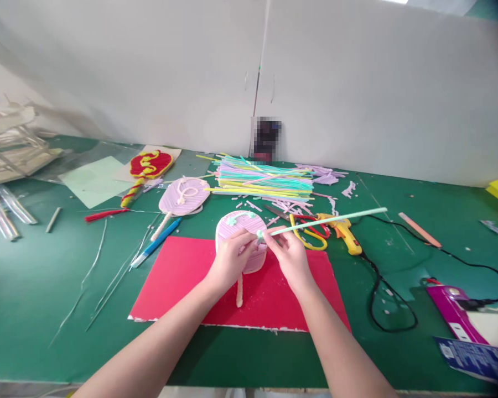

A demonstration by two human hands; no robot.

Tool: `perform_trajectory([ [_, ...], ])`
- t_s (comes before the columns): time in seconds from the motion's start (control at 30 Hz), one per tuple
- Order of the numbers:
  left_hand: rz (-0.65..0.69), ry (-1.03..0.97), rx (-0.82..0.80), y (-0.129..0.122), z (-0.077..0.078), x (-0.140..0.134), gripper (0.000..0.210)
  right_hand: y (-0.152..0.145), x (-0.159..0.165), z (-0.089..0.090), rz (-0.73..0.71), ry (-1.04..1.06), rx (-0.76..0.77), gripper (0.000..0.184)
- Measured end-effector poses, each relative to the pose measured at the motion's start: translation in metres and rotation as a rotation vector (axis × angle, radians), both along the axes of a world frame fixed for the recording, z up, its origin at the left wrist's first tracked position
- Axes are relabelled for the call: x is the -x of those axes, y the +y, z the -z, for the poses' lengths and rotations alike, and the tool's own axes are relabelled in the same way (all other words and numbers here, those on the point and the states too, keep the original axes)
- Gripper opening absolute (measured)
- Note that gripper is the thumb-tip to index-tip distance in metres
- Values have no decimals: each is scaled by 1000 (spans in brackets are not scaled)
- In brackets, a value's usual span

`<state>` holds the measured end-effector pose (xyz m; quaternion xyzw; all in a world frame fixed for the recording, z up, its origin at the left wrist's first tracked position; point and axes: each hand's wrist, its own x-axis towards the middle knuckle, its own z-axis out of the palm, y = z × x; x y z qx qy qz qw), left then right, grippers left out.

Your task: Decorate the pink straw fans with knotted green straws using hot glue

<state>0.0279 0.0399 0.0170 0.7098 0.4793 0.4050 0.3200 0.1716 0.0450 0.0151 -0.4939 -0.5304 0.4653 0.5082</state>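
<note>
A mint-green pipe cleaner [340,218] runs out to the right from between my fingertips, its near end coiled into a small knot. My left hand [234,257] pinches that coiled end, and my right hand [288,254] grips the stem just beside it. Beneath both hands lies a lilac fan [236,226] with a cream handle, partly covered by my fingers. Small mint shapes sit near its upper edge. The fan rests on a red board [178,276]. Beyond it to the left is another lilac fan [178,196] with a cream loop on it.
A pile of pastel pipe cleaners [265,179] lies at the back, with lilac scraps around it. Scissors [311,237] and a yellow glue gun [348,235] with a black cord are to the right, near a purple power strip [452,309]. A red fan [149,164] and blue pen [157,243] lie left.
</note>
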Motion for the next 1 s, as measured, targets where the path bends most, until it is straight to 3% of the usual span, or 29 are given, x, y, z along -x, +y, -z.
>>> perform_trajectory([
  [0.27, 27, 64, -29, 0, 2, 2, 19, -1, 3, 5, 30, 35, 12, 25],
  [0.47, 40, 261, -51, 1, -10, 8, 13, 1, -6, -1, -55, 9, 19, 22],
  [0.7, 177, 580, -221, 4, -16, 13, 25, -1, -10, -11, -127, 24, 94, 24],
  [1.0, 225, 673, -410, 1, -11, 18, 21, -3, -9, -10, -201, 116, 158, 24],
])
